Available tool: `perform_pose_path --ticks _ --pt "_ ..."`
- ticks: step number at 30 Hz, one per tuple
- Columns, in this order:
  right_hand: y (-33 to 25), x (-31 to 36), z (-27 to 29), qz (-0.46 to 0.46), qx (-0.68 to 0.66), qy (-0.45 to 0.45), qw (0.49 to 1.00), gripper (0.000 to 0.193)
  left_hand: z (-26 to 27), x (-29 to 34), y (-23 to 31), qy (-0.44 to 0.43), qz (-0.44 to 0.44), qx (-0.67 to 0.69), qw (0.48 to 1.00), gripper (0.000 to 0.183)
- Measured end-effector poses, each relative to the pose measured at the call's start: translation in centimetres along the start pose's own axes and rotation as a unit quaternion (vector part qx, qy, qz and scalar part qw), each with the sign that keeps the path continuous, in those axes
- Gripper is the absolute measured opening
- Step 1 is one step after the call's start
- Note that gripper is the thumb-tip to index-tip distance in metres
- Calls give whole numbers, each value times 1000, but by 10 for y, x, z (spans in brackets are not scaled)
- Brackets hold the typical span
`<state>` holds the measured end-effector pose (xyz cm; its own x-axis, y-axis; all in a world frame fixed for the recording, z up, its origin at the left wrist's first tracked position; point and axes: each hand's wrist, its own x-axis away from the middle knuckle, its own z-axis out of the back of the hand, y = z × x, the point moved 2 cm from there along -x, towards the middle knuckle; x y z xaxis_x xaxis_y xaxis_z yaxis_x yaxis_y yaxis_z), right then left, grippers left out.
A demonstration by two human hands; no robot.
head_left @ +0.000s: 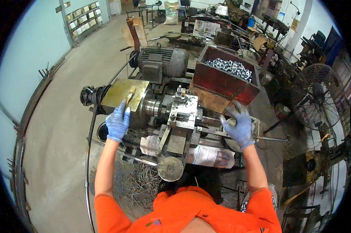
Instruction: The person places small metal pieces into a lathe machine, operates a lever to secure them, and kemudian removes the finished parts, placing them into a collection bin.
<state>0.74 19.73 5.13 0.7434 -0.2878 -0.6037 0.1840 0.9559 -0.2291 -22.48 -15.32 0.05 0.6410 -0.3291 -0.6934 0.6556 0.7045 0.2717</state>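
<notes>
My left hand [118, 121], in a blue knitted glove, reaches the yellowish metal plate [117, 92] over the lathe's headstock. Its thumb and fingertips close around the handle end of a small brush [131, 91] that lies along the plate. To the right of the plate are the round chuck [150, 106] and the tool post block [184, 111], strewn with dark chips. My right hand [237, 125], gloved the same way, is above the lathe's right end near a round handwheel [233, 144]. Its fingers are spread, with nothing seen in them.
A dark red bin [206, 75] of shiny metal parts [231, 69] stands behind the lathe, beside an electric motor [163, 62]. A round-ended lever [170, 169] juts toward me. Metal shavings [140, 180] litter the floor. A caged fan [318, 96] stands at right.
</notes>
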Motion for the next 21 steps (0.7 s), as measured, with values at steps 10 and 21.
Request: perform_pose_path --ticks 10,21 --pt "43 97 -3 -138 -112 -32 984 26 -39 27 77 -56 -74 140 986 22" --pt "60 112 8 -158 -113 -20 981 23 -14 32 72 -89 -87 83 989 20"
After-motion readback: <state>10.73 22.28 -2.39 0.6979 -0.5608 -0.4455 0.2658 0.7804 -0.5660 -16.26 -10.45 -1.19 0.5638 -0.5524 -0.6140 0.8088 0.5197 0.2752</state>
